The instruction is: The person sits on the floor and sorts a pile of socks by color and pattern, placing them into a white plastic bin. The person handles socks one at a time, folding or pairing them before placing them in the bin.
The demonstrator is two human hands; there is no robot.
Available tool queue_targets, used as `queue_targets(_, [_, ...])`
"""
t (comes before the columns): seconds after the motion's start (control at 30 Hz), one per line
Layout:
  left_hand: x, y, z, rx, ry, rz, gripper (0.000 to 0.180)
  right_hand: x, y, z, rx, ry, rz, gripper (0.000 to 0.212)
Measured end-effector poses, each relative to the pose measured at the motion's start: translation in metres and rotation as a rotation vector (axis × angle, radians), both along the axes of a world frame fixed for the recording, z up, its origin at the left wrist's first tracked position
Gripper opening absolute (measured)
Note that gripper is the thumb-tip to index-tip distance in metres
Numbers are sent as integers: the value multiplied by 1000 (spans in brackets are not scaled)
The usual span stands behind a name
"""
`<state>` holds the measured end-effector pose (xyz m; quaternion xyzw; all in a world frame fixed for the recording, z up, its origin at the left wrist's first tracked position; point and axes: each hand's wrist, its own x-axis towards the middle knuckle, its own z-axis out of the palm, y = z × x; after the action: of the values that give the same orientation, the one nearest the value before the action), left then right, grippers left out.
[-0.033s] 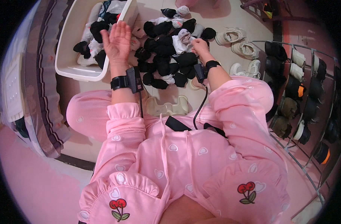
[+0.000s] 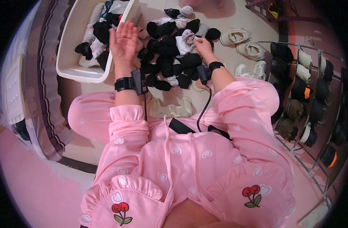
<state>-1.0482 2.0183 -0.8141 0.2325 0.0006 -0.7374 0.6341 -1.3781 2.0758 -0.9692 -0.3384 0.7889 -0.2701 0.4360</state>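
My left hand [image 2: 124,45] is open, palm up and fingers stretched, beside the right wall of a white plastic tub [image 2: 82,78]. It holds nothing. My right hand [image 2: 204,48] is closed, its fingertips against the right edge of a white sock with a pale lavender cuff [image 2: 183,46]. Whether the fingers grip that sock is hidden. Around it, a pile of balled black socks [image 2: 166,66] spreads over the tiled floor, with a few white and grey ones among them. Inside the tub lie more black socks [image 2: 101,32] and white ones.
Pairs of white shoes [image 2: 250,50] stand right of the pile. A metal shoe rack [image 2: 295,152] full of shoes runs along the right side. Close before me sits a low cream plastic stool [image 2: 172,108]. At left hangs a striped grey curtain [image 2: 40,95].
My left hand has shifted slightly to the right, away from the tub, still open. The right hand and the socks look the same.
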Motion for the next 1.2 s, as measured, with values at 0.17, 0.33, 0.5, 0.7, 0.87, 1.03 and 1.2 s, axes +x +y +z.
queue_targets(0.17, [-52,26,-21,111,-275,-312,37,20,-16,11,-218,403,248,62])
queue_targets(0.33, [-76,47,-46,245,-369,-549,37,34,-29,20,-31,458,491,70])
queue_targets(0.5, [-77,52,-64,343,-479,-641,30,29,-24,9,-3,433,414,35])
queue_targets(0.7, [-90,45,-69,293,-796,-631,52,37,-40,40,-1,-263,241,32])
queue_targets(0.87, [-95,42,-48,184,-593,-588,51,71,-50,99,-2,-452,502,31])
queue_targets(1.03, [-77,26,-22,128,-649,-359,34,81,-57,140,-19,-721,428,40])
queue_targets(1.2, [-32,-15,18,-47,-247,-25,45,71,-68,145,-86,-719,274,36])
